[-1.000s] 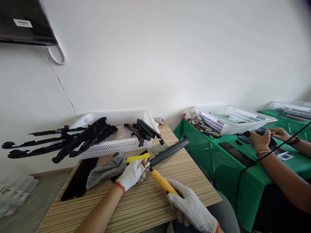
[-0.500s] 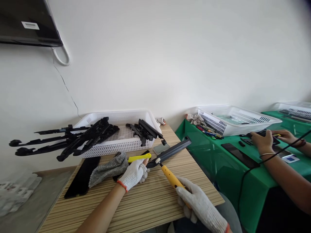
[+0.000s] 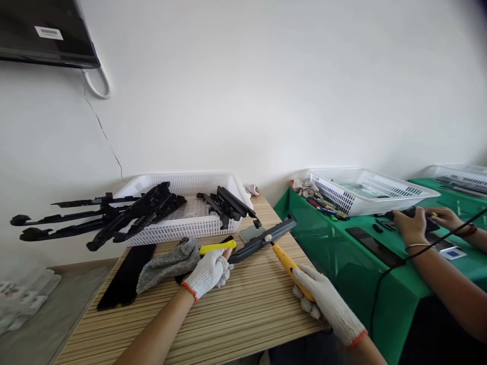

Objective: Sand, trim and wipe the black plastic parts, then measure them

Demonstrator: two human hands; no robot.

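Note:
My left hand point(image 3: 208, 272), in a white knit glove, presses down the near end of a long dark grey plastic strip point(image 3: 262, 238) lying on the wooden table point(image 3: 236, 314). My right hand point(image 3: 318, 297), also gloved, grips a yellow-handled tool point(image 3: 286, 261). The tool's white tip touches the strip about two thirds of the way along. A yellow utility knife point(image 3: 216, 247) lies just behind my left hand, and a grey glove point(image 3: 169, 262) lies to its left.
A white basket point(image 3: 182, 213) at the back holds black plastic parts point(image 3: 114, 215) that jut out left. A flat black panel point(image 3: 127, 276) lies at left. On the green table point(image 3: 342, 253) to the right, another person's hands point(image 3: 411, 223) work beside a white basket point(image 3: 365, 190).
My right hand has slid the yellow tool's tip along the strip, from near my left hand toward the far right end. My left hand has stayed in place.

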